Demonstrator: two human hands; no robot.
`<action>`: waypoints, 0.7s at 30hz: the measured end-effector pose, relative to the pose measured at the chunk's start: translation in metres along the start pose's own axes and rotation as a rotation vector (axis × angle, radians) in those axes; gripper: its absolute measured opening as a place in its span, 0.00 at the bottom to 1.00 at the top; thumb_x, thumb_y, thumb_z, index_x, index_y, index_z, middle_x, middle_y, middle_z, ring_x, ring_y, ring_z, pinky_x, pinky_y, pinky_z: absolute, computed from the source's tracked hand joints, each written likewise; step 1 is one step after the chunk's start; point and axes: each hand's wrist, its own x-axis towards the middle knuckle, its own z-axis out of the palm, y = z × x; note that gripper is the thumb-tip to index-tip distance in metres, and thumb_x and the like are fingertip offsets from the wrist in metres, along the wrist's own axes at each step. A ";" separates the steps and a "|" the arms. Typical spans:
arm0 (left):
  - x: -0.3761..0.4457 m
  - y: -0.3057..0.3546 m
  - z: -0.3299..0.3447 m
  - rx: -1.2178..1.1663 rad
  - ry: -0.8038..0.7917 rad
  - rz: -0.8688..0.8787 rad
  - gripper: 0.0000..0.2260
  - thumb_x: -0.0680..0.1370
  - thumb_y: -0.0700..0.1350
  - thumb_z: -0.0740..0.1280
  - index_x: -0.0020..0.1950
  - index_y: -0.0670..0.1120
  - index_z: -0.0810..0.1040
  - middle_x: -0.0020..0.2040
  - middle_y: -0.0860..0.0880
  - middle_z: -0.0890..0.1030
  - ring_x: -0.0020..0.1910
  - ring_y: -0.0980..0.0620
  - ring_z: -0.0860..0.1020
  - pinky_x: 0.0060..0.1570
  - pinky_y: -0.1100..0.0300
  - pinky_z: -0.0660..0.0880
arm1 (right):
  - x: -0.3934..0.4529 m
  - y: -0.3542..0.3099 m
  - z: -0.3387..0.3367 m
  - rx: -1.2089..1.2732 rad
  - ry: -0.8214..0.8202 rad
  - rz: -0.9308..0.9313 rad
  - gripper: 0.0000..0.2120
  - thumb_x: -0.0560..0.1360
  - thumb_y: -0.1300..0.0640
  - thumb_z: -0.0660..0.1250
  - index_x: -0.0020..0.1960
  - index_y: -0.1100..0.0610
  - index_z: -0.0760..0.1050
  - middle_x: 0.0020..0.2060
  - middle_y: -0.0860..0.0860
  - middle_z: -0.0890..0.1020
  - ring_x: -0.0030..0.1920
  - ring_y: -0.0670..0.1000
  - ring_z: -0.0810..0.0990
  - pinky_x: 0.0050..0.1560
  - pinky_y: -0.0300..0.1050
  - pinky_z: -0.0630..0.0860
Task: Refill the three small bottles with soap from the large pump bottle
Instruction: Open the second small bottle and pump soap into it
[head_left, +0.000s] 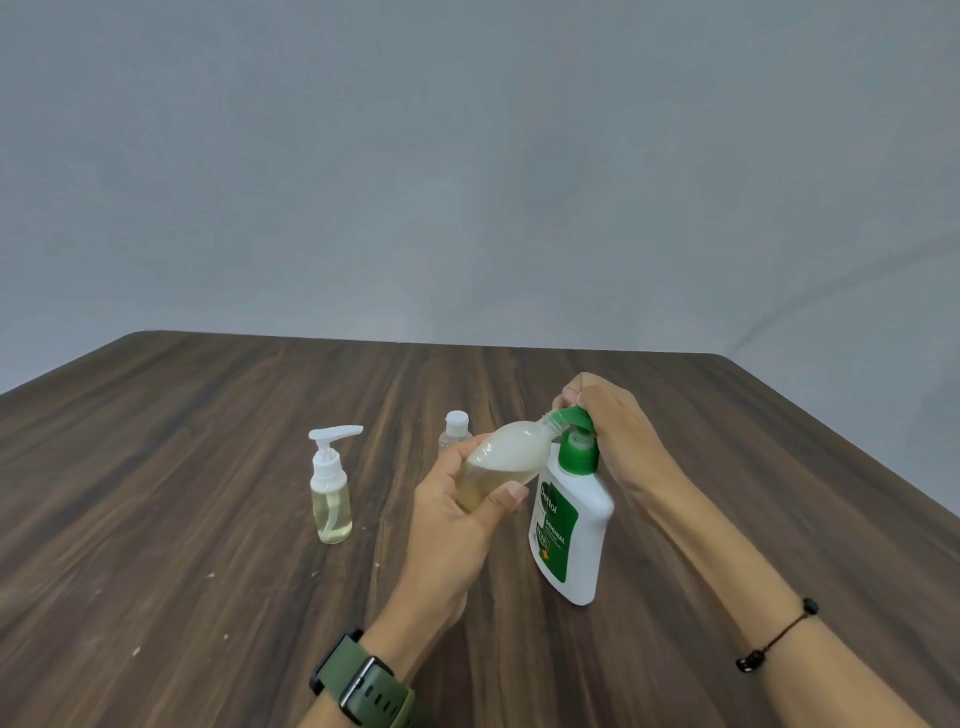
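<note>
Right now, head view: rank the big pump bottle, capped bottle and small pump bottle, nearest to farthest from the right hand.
1. Big pump bottle: under the right hand, which presses its green pump.
2. Capped bottle: to the left, behind the left hand.
3. Small pump bottle: farthest left.

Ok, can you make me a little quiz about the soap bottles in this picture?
1. True or false: the left hand holds a tilted clear small bottle.
2. What does the right hand press? A) green pump head of the white large bottle B) white pump of the clear spray bottle
3. What colour is the cap of the tiny clear bottle behind?

Key: 1 true; 2 A; 3 white.
</note>
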 end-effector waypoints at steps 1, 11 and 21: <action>0.000 0.000 0.001 -0.007 -0.002 0.002 0.17 0.71 0.30 0.68 0.51 0.51 0.77 0.43 0.58 0.84 0.49 0.51 0.80 0.48 0.60 0.79 | 0.001 -0.001 -0.001 -0.017 -0.002 -0.002 0.08 0.67 0.53 0.54 0.33 0.57 0.64 0.37 0.56 0.72 0.37 0.51 0.69 0.38 0.44 0.65; 0.000 0.000 0.001 -0.007 0.003 0.002 0.17 0.71 0.31 0.68 0.49 0.52 0.77 0.43 0.60 0.83 0.50 0.50 0.80 0.50 0.58 0.79 | 0.003 0.003 0.000 -0.014 -0.003 0.009 0.09 0.67 0.52 0.54 0.33 0.57 0.65 0.37 0.57 0.72 0.37 0.51 0.70 0.38 0.44 0.67; -0.001 -0.002 0.001 -0.033 0.018 -0.017 0.17 0.70 0.30 0.68 0.49 0.51 0.77 0.43 0.57 0.84 0.49 0.50 0.80 0.49 0.58 0.78 | -0.001 0.004 0.003 -0.001 0.015 0.013 0.09 0.66 0.52 0.54 0.33 0.58 0.65 0.37 0.58 0.73 0.36 0.51 0.70 0.36 0.43 0.67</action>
